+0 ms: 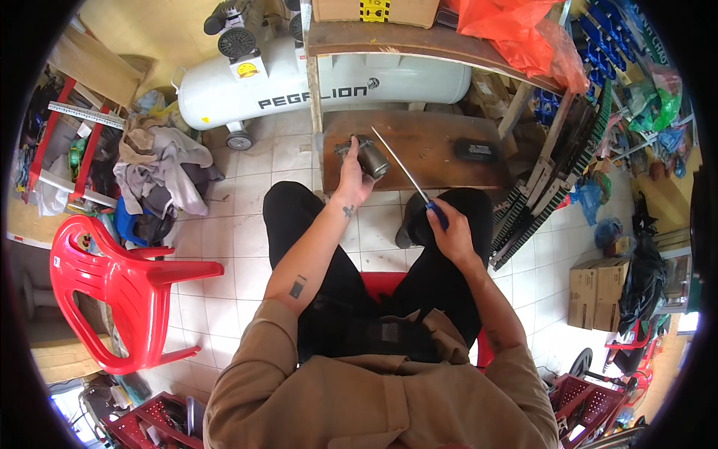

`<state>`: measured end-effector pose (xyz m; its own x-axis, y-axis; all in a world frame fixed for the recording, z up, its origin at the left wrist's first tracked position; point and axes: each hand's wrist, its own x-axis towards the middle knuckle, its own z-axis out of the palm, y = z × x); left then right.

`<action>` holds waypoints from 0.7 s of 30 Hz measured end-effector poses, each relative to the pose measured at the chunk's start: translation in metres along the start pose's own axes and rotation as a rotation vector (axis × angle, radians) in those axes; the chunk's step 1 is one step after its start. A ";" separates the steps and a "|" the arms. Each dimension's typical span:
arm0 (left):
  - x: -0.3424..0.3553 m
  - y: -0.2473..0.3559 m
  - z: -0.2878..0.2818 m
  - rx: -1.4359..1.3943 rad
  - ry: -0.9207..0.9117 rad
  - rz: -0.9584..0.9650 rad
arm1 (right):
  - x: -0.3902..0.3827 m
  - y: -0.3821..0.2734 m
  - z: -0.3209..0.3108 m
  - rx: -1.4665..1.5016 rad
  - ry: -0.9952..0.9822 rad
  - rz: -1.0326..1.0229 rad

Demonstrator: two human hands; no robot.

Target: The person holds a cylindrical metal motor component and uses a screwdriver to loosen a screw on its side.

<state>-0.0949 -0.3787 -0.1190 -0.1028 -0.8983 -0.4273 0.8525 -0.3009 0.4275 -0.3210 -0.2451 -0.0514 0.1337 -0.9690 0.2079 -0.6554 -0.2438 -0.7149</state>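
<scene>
Surface: low, brown and wooden, worn and stained.
Screwdriver: long bare shaft, blue handle; its tip points toward the surface's far left corner, apart from the cylinder.
Right hand: fingers closed round the screwdriver handle, beyond the surface's near edge.
Left hand: fingers wrapped round the metal cylinder, thumb along its left side.
Metal cylinder: squat, dark grey, dull with a faint sheen, a lug-like projection at the left; held over the surface's near left corner, contact unclear.
Black case: flat, rounded, near the surface's right edge.
</scene>
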 end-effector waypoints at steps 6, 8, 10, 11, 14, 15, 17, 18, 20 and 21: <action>0.001 0.008 -0.002 0.007 -0.004 0.013 | -0.011 -0.003 -0.002 -0.085 -0.007 -0.064; -0.004 0.007 0.002 0.009 -0.016 0.041 | -0.014 -0.002 -0.003 -0.093 0.022 -0.056; -0.008 0.008 0.006 0.017 -0.025 0.050 | -0.015 -0.001 -0.004 -0.106 0.036 -0.049; -0.010 0.008 0.008 0.023 -0.027 0.046 | -0.015 -0.001 -0.003 -0.116 0.035 -0.045; -0.011 0.007 0.005 0.012 -0.036 0.036 | -0.013 -0.002 0.001 -0.148 0.030 -0.069; -0.010 0.007 0.004 0.003 -0.039 0.033 | -0.012 -0.002 0.002 -0.159 0.028 -0.083; -0.009 0.005 0.003 0.003 -0.043 0.044 | -0.013 -0.001 0.002 -0.178 0.025 -0.087; -0.009 0.005 0.002 0.003 -0.044 0.050 | -0.013 -0.001 0.002 -0.188 0.023 -0.089; -0.007 0.006 0.003 0.000 -0.021 0.051 | -0.014 0.000 0.002 -0.187 0.030 -0.087; -0.006 0.006 0.003 0.000 -0.010 0.051 | -0.014 0.000 0.002 -0.187 0.034 -0.086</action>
<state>-0.0904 -0.3764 -0.1116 -0.0644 -0.9157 -0.3967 0.8570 -0.2545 0.4481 -0.3215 -0.2318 -0.0557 0.1719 -0.9423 0.2872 -0.7696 -0.3105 -0.5580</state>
